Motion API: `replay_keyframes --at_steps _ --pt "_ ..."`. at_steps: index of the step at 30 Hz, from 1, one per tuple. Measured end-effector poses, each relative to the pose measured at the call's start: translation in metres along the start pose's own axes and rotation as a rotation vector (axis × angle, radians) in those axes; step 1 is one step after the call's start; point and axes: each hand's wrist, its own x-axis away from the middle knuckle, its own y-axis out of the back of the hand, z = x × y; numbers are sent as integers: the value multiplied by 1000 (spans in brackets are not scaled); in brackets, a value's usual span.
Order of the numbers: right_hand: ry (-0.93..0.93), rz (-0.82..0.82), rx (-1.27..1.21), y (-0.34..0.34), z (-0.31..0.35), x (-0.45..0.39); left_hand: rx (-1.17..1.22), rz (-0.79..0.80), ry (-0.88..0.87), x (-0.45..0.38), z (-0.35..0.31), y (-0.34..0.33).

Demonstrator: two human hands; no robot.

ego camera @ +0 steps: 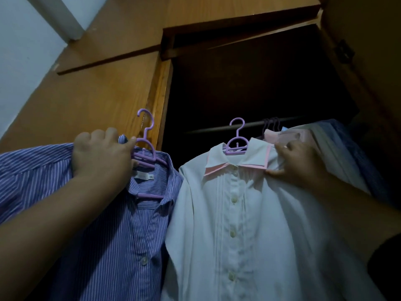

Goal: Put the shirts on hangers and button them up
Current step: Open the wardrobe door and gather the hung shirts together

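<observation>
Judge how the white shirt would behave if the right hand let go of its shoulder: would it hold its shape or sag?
Probably sag: the white shirt looks thin and soft, creasing where the right hand grips its shoulder. It would likely stay up, since its purple hanger hooks over the rail. It seems light for its size.

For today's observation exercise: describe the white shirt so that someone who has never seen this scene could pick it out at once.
Start at the open wooden wardrobe with its dark inside. In front of it two shirts are held up on lilac plastic hangers; take the one gripped by the right hand. That white buttoned shirt has a pink-edged collar and pleats beside its buttons, unlike the blue striped shirt beside it.
</observation>
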Motion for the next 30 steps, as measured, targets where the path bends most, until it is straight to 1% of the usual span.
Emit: replay_keyframes --at_steps 3,7,11,14,17,18,20,23,25,30 --pt "-45 65 70 -13 9 -11 -21 -30 -7 -3 -4 -4" --pt "-76 58 166 -28 13 -30 6 -52 5 -12 -6 -10" --pt "-47 76 396 -42 12 -57 82 -50 5 -19 -11 -15" --pt "-83 95 427 -55 9 -76 146 -51 21 -23 -15 -21" --pt "-94 89 479 -57 9 -92 182 -31 -1 -28 -19 -31" --pt "-97 82 492 -56 9 -97 199 -38 -18 -30 -20 -36" --pt "-100 92 526 -55 8 -103 236 -100 -52 -32 -22 -46" --pt "-64 118 600 -57 3 -106 239 -119 -68 -32 -24 -53" --pt "-38 121 596 -62 0 -102 249 -133 -60 -31 -25 -54" --pt "53 110 680 -64 -7 -81 232 -110 -56 -23 -25 -53"
